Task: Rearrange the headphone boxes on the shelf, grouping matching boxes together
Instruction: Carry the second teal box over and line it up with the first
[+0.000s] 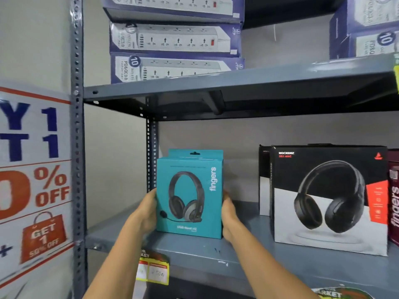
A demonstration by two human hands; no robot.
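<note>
A teal "fingers" headphone box (190,197) stands upright on the grey shelf (194,253), left of centre. My left hand (146,212) grips its left side and my right hand (228,219) grips its right side. A second matching teal box (195,153) stands directly behind it, only its top showing. To the right stands a black-and-white Rockerz headphone box (328,197), with another like it (264,180) behind. A dark red "fingers" box (394,201) is cut off at the right edge.
The upper shelf (237,83) carries stacked blue power-strip boxes (172,39), with more (367,29) at the right. A perforated steel upright (77,147) borders the left side beside a sale poster (34,169). A yellow price tag (154,270) hangs on the shelf's front edge.
</note>
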